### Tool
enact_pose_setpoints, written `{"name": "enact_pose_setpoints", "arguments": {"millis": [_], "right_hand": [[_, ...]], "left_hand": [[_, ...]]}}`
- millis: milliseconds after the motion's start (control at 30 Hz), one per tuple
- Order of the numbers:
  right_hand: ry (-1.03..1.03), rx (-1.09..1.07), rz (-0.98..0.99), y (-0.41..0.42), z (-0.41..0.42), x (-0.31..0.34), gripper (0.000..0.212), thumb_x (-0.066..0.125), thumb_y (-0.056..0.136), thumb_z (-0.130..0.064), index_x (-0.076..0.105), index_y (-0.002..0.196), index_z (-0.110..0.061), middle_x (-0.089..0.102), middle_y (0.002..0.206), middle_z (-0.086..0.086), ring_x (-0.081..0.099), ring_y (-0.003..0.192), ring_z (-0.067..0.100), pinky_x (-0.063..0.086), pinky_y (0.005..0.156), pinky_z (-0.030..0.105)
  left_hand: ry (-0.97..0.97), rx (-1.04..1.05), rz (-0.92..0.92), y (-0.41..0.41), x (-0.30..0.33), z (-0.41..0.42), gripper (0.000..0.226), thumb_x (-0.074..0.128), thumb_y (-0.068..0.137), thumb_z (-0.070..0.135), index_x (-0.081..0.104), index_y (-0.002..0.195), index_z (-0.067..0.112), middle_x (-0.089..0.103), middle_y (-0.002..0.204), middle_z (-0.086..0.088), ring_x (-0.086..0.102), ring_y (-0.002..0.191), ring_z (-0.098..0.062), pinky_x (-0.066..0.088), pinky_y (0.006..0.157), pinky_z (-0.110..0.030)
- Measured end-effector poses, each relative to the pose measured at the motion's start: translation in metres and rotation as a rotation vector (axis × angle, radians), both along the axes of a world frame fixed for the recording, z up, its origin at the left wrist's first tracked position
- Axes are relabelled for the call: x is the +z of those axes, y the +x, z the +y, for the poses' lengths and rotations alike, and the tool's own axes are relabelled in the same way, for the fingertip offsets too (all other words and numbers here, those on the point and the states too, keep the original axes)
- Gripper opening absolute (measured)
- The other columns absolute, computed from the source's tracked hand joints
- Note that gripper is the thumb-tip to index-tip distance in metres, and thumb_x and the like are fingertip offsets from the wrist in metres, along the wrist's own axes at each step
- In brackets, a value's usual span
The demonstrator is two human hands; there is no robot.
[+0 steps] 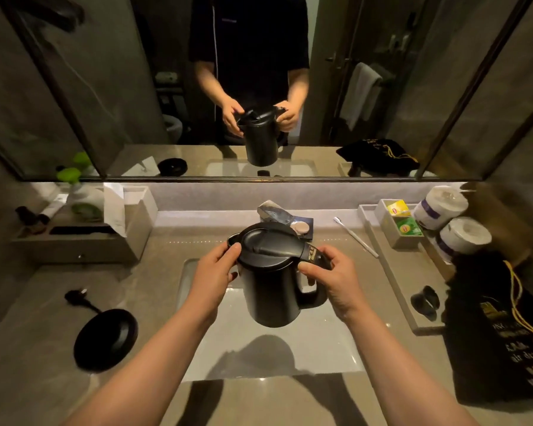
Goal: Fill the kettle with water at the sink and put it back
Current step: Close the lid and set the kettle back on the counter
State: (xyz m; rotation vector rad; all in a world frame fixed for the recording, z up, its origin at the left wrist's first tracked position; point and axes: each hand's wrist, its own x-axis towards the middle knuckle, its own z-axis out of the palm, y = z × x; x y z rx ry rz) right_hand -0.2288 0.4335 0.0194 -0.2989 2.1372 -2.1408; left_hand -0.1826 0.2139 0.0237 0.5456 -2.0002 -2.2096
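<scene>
Now both hands hold the smooth black kettle (273,284); right grip (336,279) wraps its handle; left (213,273) cups its lid.

Black kettle (273,284) held up over the sink (330,345), lid shut, right hand (333,281) on the handle, left hand (214,275) steadying the lid edge.

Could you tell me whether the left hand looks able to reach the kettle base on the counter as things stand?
Probably yes, once freed. The kettle base lies on the counter left of the sink, on the left hand's side, with nothing between. But that hand now steadies the kettle, whose handle the right hand holds.
</scene>
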Motion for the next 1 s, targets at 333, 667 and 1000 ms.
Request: {"name": "enact_pose_setpoints", "arguments": {"millis": [333,667,1000], "right_hand": [[0.431,0.451,0.252,0.002,-0.138,-0.007,0.028,0.072,0.087,-0.026,0.063,0.107,-0.009,0.067,0.091,0.012,0.061,0.083,0.024,0.048,0.076,0.038],[0.455,0.733,0.259,0.026,-0.271,-0.028,0.02,0.067,0.092,-0.03,0.058,0.107,-0.021,0.058,0.084,-0.012,0.055,0.073,-0.006,0.041,0.064,0.009],[0.468,0.788,0.256,0.032,-0.306,-0.049,0.024,0.066,0.092,-0.033,0.057,0.112,-0.025,0.06,0.091,-0.013,0.056,0.079,-0.002,0.039,0.067,0.009]], "left_hand": [[-0.006,0.356,-0.025,0.08,-0.01,-0.113,0.027,0.051,0.099,0.029,0.073,0.109,0.042,0.074,0.112,0.012,0.067,0.108,-0.009,0.054,0.093,-0.043],[0.01,0.656,-0.071,0.139,-0.015,-0.208,0.023,0.054,0.099,0.022,0.069,0.101,0.04,0.075,0.094,0.023,0.067,0.091,0.006,0.05,0.073,-0.018],[-0.031,0.689,-0.112,0.155,-0.033,-0.236,0.027,0.055,0.098,0.022,0.065,0.12,0.036,0.07,0.108,0.018,0.063,0.1,0.002,0.05,0.089,-0.027]]}}
